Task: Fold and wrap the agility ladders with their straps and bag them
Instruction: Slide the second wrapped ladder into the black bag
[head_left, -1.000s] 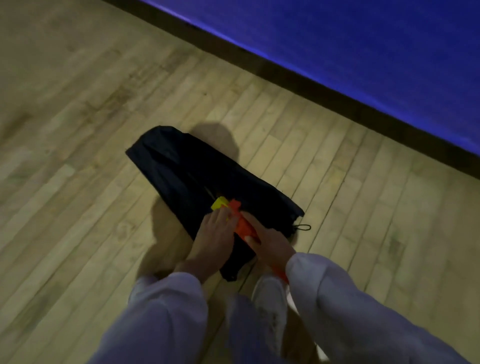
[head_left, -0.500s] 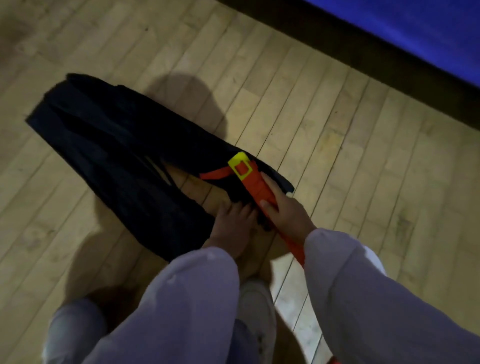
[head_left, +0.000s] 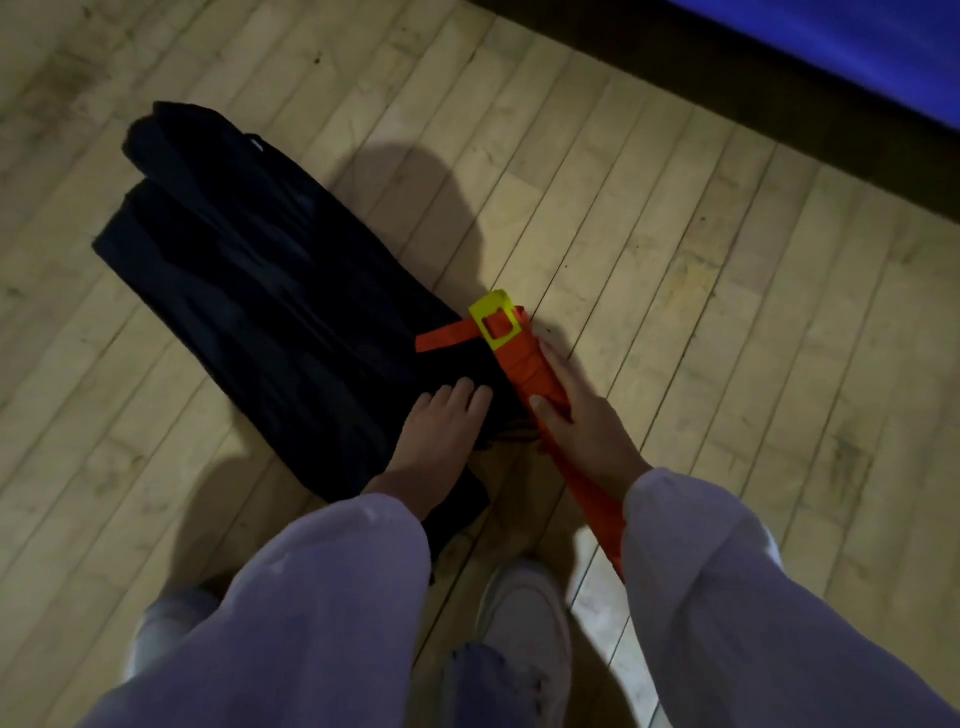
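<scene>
- From my feed, the black bag (head_left: 270, 291) lies flat on the wooden floor (head_left: 675, 260), running from upper left down toward the person's legs.
- The bag is creased in long folds. Its near end reaches under the left sleeve (head_left: 332, 582).
- The ladder (head_left: 524, 369) is folded into a narrow orange bundle. It slants from beneath the right sleeve (head_left: 727, 571) up to the bag's right edge.
- I see the bundle outside the bag, its upper part touching the bag's right side.
- A yellow buckle (head_left: 496, 319) sits at the bundle's top end. A short orange strap (head_left: 441, 338) passes through it and sticks out to the left, over the black cloth.
- The left hand (head_left: 441, 436) lies palm down on the bag near its right edge. Its fingers (head_left: 460, 395) are straight and close together, pressing the cloth.
- The right hand (head_left: 582, 426) grips the ladder around its middle. The thumb (head_left: 545, 410) lies across the top face and the fingers (head_left: 558, 364) curl along the far side.
- Between the two hands something dark and thin shows at the bag's edge; I cannot tell what it is.
- A white shoe (head_left: 524, 623) stands on the floor below the hands, between the two sleeves.
- A blue wall (head_left: 857, 41) with a dark base strip crosses the top right corner, well apart from the bag.
</scene>
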